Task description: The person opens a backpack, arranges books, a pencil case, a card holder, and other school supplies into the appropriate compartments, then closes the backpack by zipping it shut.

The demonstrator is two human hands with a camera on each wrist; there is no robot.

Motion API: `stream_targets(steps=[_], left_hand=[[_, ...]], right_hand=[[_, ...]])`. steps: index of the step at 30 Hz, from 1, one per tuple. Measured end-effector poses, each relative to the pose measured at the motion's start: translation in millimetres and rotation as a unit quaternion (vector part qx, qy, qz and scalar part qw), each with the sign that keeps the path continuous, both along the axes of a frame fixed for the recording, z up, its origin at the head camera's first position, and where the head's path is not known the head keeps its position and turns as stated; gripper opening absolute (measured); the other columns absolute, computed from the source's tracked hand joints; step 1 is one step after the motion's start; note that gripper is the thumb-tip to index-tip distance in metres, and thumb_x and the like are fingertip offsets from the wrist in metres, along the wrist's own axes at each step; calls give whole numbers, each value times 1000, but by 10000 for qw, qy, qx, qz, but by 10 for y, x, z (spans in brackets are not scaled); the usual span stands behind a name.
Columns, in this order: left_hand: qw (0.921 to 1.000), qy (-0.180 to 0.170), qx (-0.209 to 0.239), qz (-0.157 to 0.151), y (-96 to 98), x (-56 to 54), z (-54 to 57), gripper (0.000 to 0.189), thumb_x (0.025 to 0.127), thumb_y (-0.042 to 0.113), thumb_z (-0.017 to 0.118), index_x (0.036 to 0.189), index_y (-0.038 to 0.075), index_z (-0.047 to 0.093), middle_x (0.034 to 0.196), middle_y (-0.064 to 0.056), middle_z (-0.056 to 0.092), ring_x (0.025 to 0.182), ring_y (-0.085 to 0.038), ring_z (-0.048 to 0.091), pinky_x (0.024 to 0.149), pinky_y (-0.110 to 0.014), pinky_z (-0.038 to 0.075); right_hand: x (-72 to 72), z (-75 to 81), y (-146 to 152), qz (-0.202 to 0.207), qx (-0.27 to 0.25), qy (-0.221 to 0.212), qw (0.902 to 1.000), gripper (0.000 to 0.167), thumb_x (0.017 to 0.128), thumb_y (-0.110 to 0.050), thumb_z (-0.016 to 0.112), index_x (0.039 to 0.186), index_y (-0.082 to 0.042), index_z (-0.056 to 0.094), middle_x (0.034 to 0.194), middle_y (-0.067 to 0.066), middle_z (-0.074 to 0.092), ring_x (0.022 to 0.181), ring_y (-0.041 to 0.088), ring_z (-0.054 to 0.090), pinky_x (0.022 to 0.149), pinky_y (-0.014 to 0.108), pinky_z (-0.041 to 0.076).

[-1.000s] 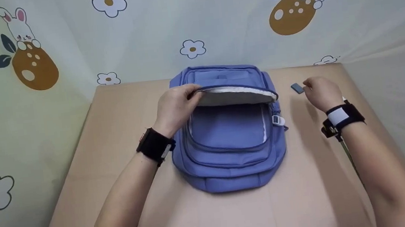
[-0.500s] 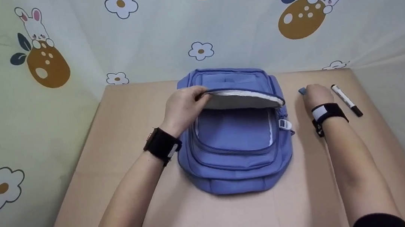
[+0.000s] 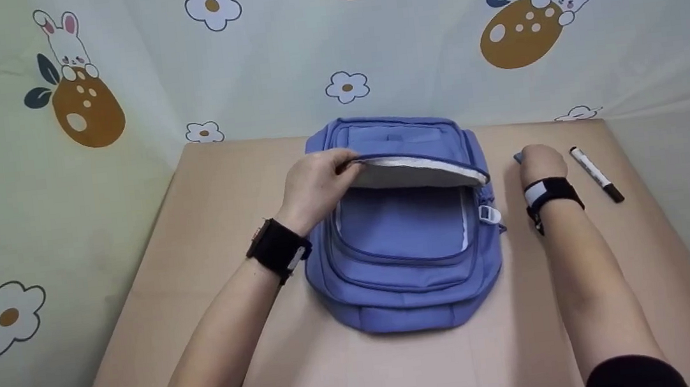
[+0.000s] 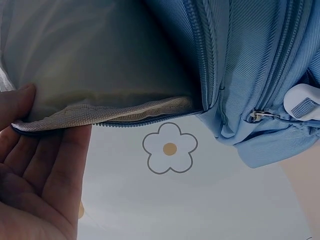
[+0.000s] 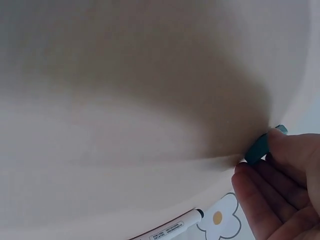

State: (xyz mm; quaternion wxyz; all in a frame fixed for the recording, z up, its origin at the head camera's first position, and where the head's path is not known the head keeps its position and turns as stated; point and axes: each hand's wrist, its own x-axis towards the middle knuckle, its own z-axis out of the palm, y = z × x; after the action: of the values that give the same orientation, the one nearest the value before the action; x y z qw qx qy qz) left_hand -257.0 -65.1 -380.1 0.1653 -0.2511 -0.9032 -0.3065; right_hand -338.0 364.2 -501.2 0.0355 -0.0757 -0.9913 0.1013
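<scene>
A blue backpack [image 3: 409, 312] lies on the table with its front pocket unzipped. My left hand [image 3: 318, 183] pinches the edge of the pocket flap [image 3: 419, 171] and lifts it, showing the pale lining. In the left wrist view, the thumb lies on the lining [image 4: 100, 55] and the fingers are under the zipper edge. To the right of the backpack, my right hand [image 3: 542, 163] is low at the table and pinches a small teal eraser [image 5: 258, 148] between thumb and fingers. The head view shows only a corner of the eraser; the hand covers the rest.
A white marker [image 3: 596, 173] with a black cap lies right of my right hand. The backpack's white side buckle [image 3: 489, 214] faces that hand. A patterned cloth wall [image 3: 278, 46] rises behind the table [image 3: 197, 247].
My right hand has let go of the marker, now lying on the table, and moved left onto the eraser. The left hand keeps holding the flap up. The head view has shifted slightly.
</scene>
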Motion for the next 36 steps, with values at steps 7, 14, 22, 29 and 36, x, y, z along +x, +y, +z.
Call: stream_targets(steps=[7,14,22,29,36], left_hand=[[10000,-25,17,-18,-3,8,-8,19,97,23,73,110,11,79,104,-3,77,83,-16,69,69,-34,54],[9999,-135,105,-16,11,0,4,19,96,23,73,110,11,79,104,-2,77,80,-14,68,67,-32,53],[9999,-94,94,-4,1,-7,1,19,96,22,73,110,10,79,104,-2,77,80,-14,67,67,-34,52],[9999,-108,110,-26,18,0,6,19,96,23,73,110,11,79,104,-2,77,78,-14,66,67,-33,52],[9998,-165,115,23,42,-19,7,19,96,23,73,111,12,79,105,-1,77,77,-14,67,66,-33,52]], right_hand=[[25,-28,14,65,-272,376,9989,19,94,6,47,89,11,65,96,35,65,87,53,63,74,64,49],[181,233,45,296,-1043,1119,9878,17,96,0,58,100,12,70,99,34,67,88,50,63,81,61,48],[638,657,-186,1138,-1393,2707,9457,21,94,0,67,113,3,75,109,20,74,95,38,70,82,53,55],[1247,1002,-645,2512,-1587,4072,8636,29,88,4,77,116,0,76,115,12,74,102,29,72,91,13,48],[1581,1071,-1166,4236,-1529,3846,8058,36,80,13,78,115,2,75,113,15,74,101,32,71,92,24,54]])
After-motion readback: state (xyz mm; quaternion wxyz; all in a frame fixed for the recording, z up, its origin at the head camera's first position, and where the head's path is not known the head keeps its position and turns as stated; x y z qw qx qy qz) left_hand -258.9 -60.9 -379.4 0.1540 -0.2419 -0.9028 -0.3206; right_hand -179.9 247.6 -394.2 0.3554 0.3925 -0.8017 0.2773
